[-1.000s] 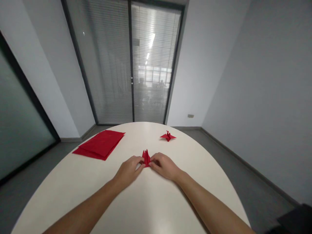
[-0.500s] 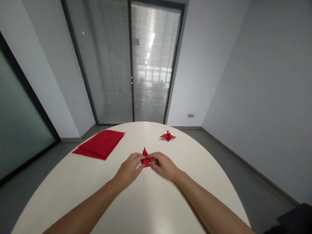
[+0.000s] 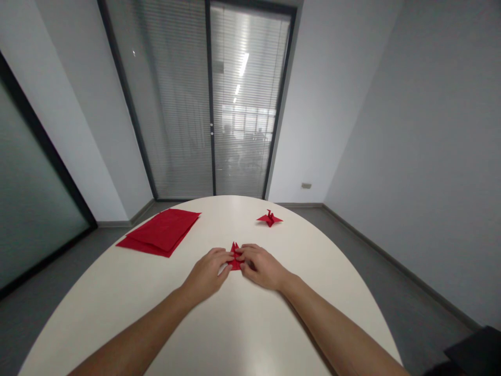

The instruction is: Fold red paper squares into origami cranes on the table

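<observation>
A small piece of folded red paper [image 3: 235, 265] lies on the white table between my two hands, its split tip pointing away from me. My left hand [image 3: 209, 270] holds its left side, with the thumb at the near edge and the fingers over the upper part. On the other side, my right hand [image 3: 260, 265] has its fingertips on the paper's right half and its thumb bent close to the near right edge. Fingertips cover part of the folds. Farther back stands a finished red paper crane [image 3: 270, 219] with spread wings.
Red paper sheets [image 3: 164, 232] lie stacked unevenly near the left rim of the round white table [image 3: 219, 334]. Beyond the table are a glass partition with blinds [image 3: 180, 130] and grey walls. A dark object [image 3: 475, 352] shows at the lower right corner.
The paper's single raised point now shows as two narrow tips side by side, lower than before. Both hands have shifted slightly, with fingers pressing flatter on the paper.
</observation>
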A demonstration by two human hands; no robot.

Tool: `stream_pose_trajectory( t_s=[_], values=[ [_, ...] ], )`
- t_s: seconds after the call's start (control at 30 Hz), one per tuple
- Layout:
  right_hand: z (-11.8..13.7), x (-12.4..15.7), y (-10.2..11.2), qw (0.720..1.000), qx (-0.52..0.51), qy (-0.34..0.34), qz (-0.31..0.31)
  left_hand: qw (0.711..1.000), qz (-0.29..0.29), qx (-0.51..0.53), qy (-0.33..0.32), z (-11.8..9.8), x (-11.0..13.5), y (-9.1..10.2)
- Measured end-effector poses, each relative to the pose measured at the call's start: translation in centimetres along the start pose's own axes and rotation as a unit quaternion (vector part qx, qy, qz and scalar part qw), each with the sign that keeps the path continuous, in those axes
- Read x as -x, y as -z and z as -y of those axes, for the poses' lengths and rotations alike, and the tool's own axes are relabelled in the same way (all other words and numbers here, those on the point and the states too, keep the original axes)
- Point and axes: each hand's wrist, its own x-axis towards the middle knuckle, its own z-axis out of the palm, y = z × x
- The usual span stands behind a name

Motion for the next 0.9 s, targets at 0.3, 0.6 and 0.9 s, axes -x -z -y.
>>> stream_pose_trajectory(
  t_s=[0.3,0.6,0.9],
  values=[
    [0.16,0.00,0.10,1.000,-0.014,0.014,0.017,0.999,0.012,0.014,-0.033,-0.36,0.07,0.23],
    [0.02,0.38,-0.07,0.999,0.013,-0.005,0.035,0.999,0.016,0.009,-0.031,-0.64,0.08,0.37],
    [0.06,0.41,0.10,0.995,0.021,-0.059,0.080,0.999,0.010,-0.001,-0.033,-0.73,0.07,0.30]
  ],
)
